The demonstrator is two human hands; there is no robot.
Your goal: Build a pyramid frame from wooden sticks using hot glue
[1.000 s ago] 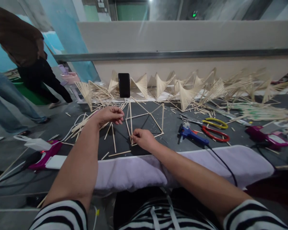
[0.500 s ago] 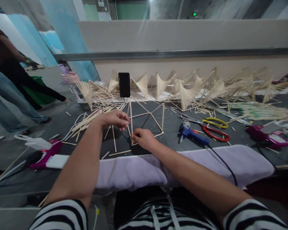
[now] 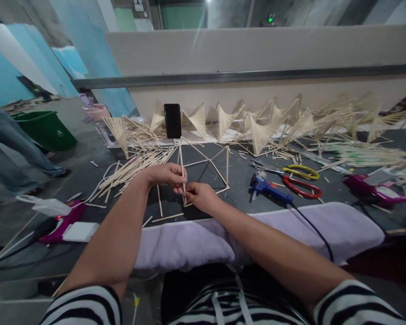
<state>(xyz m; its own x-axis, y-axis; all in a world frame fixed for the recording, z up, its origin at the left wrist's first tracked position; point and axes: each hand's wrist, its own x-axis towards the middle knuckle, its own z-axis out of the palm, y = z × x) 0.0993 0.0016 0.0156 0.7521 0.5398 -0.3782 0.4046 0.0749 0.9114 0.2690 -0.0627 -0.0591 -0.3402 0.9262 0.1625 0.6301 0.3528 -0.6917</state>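
Note:
A frame of thin wooden sticks [image 3: 218,173] stands on the dark table before me, with crossing bars and uprights at its left and right. My left hand [image 3: 169,175] is closed, its fingertips round the near-left upright stick [image 3: 182,158] of that frame. Just below and to the right, my right hand [image 3: 201,197] pinches the same upright close to its foot. The two hands almost touch, and my fingers hide the exact contact. Loose sticks [image 3: 167,217] lie in front of the frame, near the lilac cloth [image 3: 186,246].
To the right lie a blue glue gun [image 3: 272,189] and scissors [image 3: 302,187] with red and yellow handles. A black phone [image 3: 172,121] stands behind the frame. A stick pile [image 3: 131,171] is at left; fanned stick models [image 3: 262,133] line the back. Purple power strips [image 3: 66,221] flank me.
My left hand has come down and slightly right, closing on the upright stick. My right hand stays near its foot. At far left, a person's dark-clothed arm has gone from view, uncovering the green bin.

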